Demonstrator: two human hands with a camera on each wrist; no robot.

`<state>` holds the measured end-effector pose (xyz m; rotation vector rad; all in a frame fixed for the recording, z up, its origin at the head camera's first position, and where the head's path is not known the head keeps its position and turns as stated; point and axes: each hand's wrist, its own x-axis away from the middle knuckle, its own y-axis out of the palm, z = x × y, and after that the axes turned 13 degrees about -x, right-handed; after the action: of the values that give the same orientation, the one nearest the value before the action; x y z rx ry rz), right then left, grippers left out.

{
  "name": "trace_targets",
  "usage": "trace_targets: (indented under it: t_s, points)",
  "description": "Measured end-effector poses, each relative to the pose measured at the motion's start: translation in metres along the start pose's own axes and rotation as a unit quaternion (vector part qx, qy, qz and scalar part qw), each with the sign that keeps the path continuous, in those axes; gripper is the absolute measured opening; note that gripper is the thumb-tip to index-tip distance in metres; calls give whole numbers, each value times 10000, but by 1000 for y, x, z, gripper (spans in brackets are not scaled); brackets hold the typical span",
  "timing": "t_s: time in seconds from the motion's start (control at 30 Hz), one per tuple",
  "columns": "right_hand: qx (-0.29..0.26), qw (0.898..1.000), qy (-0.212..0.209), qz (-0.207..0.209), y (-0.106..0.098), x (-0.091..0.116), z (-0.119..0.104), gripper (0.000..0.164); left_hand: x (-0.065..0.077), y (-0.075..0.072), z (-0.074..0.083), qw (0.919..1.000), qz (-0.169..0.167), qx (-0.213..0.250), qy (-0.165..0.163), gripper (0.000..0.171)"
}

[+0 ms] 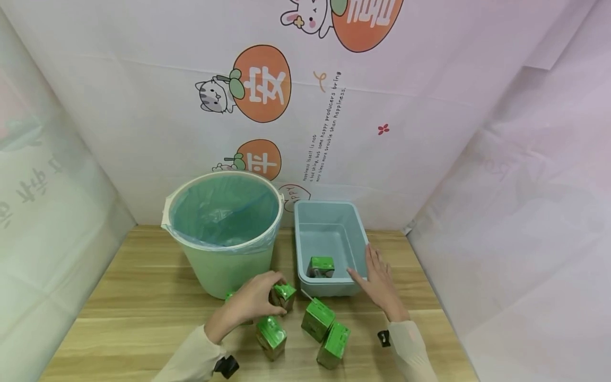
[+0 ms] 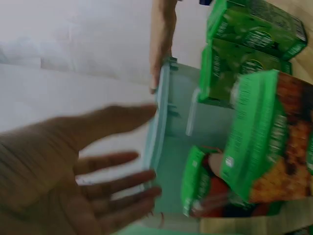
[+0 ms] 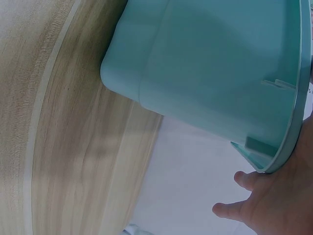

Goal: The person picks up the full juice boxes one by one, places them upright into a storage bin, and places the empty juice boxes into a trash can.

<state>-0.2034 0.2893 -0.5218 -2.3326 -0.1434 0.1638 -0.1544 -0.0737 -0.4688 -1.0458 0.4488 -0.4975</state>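
In the head view my left hand (image 1: 253, 300) is at a small green drink carton (image 1: 285, 295), its thumb and fingers spread around the carton's top. The left wrist view shows those fingers extended, with nothing clasped between them. Another green carton (image 1: 271, 337) stands below this hand, and one more is partly hidden behind it. My right hand (image 1: 379, 281) rests on the front right corner of a light blue plastic bin (image 1: 355, 225), fingers stretched along the rim. Inside the bin lies one green carton (image 1: 321, 266).
Two green cartons stand side by side in front of the bin, a rear carton (image 1: 317, 319) with a straw and a front carton (image 1: 333, 345). A pale green bucket (image 1: 234, 265) with a bag liner is at the left. White printed cloth (image 1: 172, 154) encloses the wooden table (image 1: 129, 302).
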Motion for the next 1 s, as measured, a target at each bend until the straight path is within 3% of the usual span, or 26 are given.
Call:
trace_targets:
  t_s: [0.17, 0.47, 0.73, 1.0]
  points:
    - [6, 10000, 16, -22, 0, 0, 2, 100, 7, 10, -8, 9983, -284, -143, 492, 59]
    - [60, 10000, 19, -44, 2, -1, 4, 100, 19, 18, -15, 9932, -861, 315, 718, 58]
    - [-21, 10000, 39, -18, 0, 0, 4, 101, 28, 25, -18, 9888, -1235, -60, 841, 62]
    - [34, 10000, 25, -39, 0, -2, 4, 101, 32, 39, -28, 9860, -1097, -74, 1256, 54]
